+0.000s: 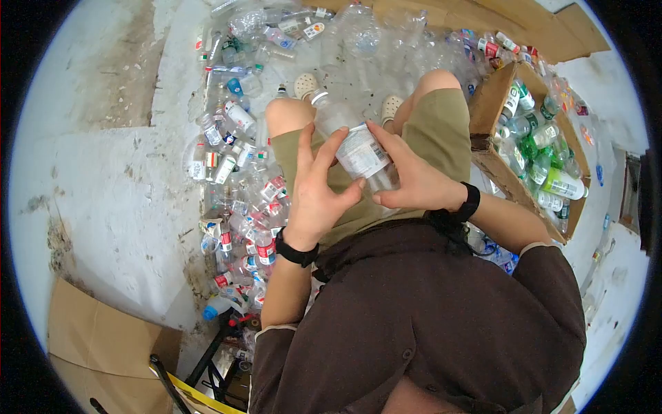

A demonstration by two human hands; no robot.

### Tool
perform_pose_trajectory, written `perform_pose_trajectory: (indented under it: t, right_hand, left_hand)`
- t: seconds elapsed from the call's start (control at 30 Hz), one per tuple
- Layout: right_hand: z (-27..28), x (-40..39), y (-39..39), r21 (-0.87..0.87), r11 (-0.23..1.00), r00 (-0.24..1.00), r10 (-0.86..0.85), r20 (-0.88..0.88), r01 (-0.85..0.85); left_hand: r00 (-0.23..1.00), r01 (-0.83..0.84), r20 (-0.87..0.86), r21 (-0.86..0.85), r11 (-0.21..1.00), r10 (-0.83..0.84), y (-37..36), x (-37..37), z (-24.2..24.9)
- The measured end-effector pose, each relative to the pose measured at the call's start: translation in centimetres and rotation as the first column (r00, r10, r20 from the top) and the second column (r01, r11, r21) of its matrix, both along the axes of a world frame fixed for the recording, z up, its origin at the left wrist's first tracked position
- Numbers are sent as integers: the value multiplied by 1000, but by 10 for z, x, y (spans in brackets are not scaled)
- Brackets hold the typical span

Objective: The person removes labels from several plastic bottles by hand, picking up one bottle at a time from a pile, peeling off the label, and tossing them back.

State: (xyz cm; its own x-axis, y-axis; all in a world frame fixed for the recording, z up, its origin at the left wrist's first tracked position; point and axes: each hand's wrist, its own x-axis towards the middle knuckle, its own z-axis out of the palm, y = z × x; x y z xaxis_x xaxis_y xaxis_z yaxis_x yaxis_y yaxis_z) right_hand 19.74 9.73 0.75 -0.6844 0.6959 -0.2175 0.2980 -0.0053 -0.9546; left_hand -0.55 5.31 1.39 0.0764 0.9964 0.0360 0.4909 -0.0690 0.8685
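Observation:
Above my lap I hold a clear plastic bottle point(364, 153) tilted, its white cap pointing up and left, away from me. A pale printed label with a barcode wraps its lower half. My left hand point(321, 183) grips the label's left side between thumb and fingers. On the other side, my right hand point(418, 169) pinches the bottle, index finger at the label's upper edge and thumb near the base. Both hands are closed on it, and the label's underside is hidden.
Many loose plastic bottles point(238, 121) are heaped at my left. A cardboard box point(486, 155) full of bottles, several green, stands at my right. More clear bottles point(355, 31) lie beyond my feet. Cardboard point(103, 345) and a black-and-yellow frame point(200, 399) are at lower left.

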Motion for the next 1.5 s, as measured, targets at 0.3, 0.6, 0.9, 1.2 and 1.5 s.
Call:
perform_pose_trajectory:
  t: [0.3, 0.6, 0.9, 1.2, 1.5]
  right_hand:
    - [-16, 6, -6, 143, 989, 999, 31, -24, -28]
    - [-9, -4, -9, -111, 992, 995, 44, -85, -53]
    - [-1, -5, -5, 130, 988, 996, 89, -3, -87]
    - [6, -10, -9, 39, 999, 996, 30, 87, -34]
    - [-2, 1, 0, 28, 999, 981, 37, -192, -32]
  left_hand:
    - [951, 213, -240, 54, 975, -195, -5, 3, 11]
    - [931, 316, -188, -19, 949, -314, 1, -10, 1]
    - [961, 182, -227, 99, 978, -156, -4, 5, -8]
    - [984, 61, -176, 205, 977, -25, -2, 11, -26]
    - [970, -172, 196, 118, 978, 147, -5, 9, -19]
